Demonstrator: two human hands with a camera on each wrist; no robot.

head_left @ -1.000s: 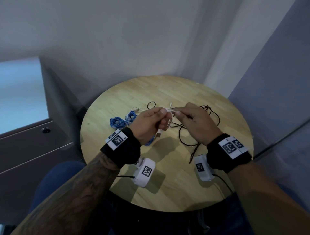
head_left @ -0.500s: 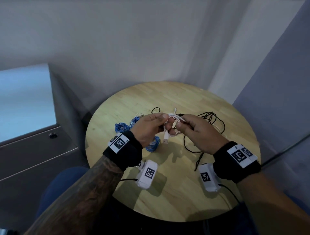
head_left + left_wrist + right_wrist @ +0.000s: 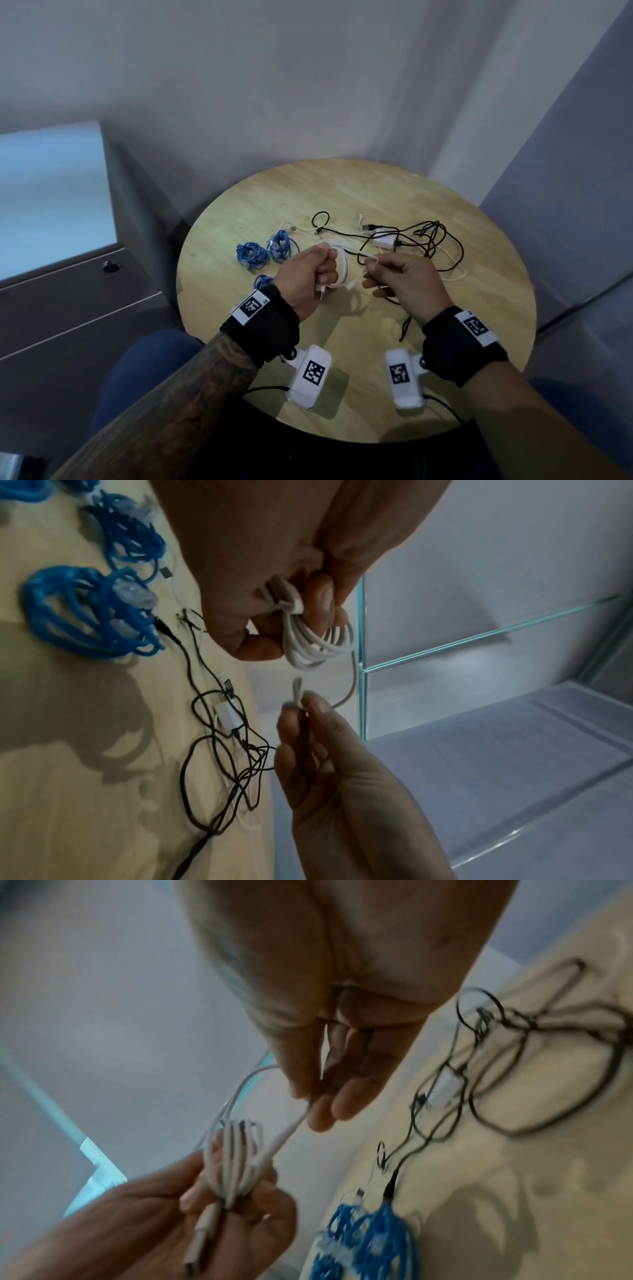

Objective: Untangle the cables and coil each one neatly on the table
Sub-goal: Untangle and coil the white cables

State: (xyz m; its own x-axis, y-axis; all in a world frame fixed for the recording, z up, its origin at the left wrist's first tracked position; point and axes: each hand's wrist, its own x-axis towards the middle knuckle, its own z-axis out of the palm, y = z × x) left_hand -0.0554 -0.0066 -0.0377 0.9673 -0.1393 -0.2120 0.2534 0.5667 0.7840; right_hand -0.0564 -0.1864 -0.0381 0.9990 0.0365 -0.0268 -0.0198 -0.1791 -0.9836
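Above the round wooden surface, between both hands | left hand fist curled round looped thin white USB cable | right hand pinches that cable's free end between fingertips | blue coiled cables beyond left hand | tangled black cables beyond right hand, lying on surface

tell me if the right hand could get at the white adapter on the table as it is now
Probably not yet: the right hand pinches the white cable end. The adapter lies just beyond it, uncovered, with black cables looped around it.
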